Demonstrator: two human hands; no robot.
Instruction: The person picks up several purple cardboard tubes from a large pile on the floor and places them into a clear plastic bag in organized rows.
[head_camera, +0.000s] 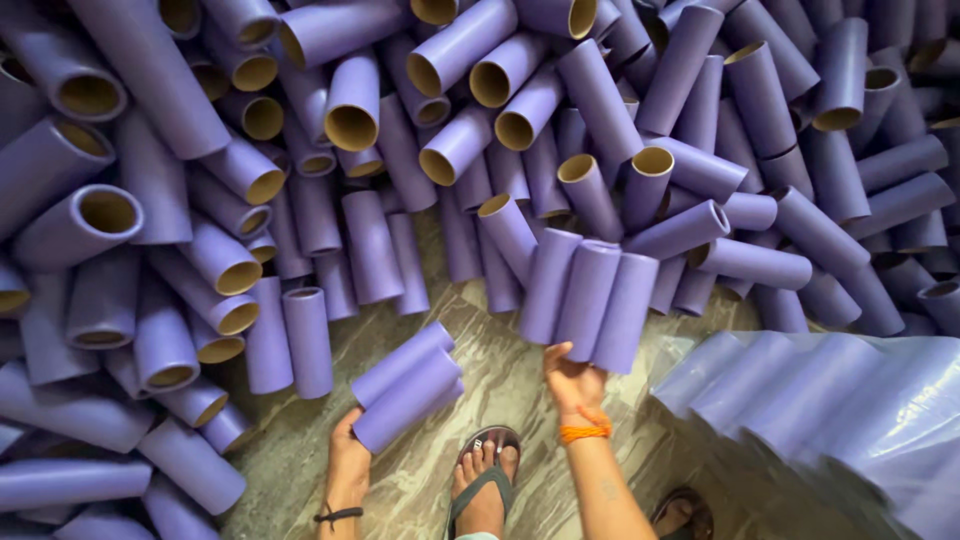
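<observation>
Marbled stone floor (505, 375) lies ringed by heaped purple cardboard tubes (350, 110). Left hand (348, 452), fingers curled, grips two purple tubes (405, 385) at their lower ends; right hand (573, 380), fingers closed, holds three upright purple tubes (587, 298) from below, beside a plastic-wrapped tube bundle (830, 400).

Only packaging showing here is a clear plastic bag (830, 420) lying at the lower right on the floor, stuffed with purple tubes. No labels, signs or screens.
</observation>
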